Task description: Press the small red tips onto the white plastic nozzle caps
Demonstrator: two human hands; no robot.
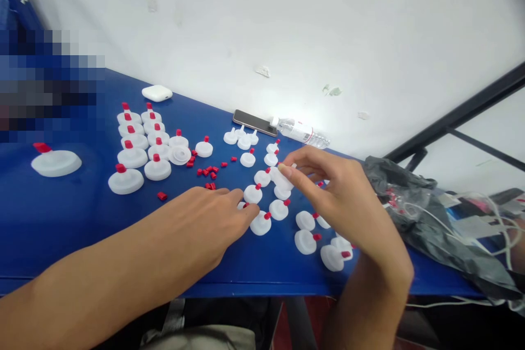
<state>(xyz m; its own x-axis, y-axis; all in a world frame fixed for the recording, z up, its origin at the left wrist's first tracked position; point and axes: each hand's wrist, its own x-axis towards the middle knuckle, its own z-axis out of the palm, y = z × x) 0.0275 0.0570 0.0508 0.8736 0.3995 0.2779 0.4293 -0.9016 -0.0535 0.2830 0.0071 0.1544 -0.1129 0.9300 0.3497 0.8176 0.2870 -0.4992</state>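
My left hand (223,210) reaches over the middle of the blue table with its fingers closed round a white nozzle cap (241,205) with a red tip, partly hidden by the fingers. My right hand (334,183) pinches a white nozzle cap (284,179) between thumb and fingers, just above the other caps. Round both hands stand several white caps with red tips (279,209), some upright, some tilted. Several loose red tips (209,169) lie beyond my left hand. A few white caps without red tips (244,142) sit at the back.
Rows of red-tipped white caps (132,157) stand at left, with one apart (56,164). Along the wall lie a white earbud case (157,92), a phone (254,122) and a clear bottle (301,131). A dark plastic bag (435,235) and cables lie at right.
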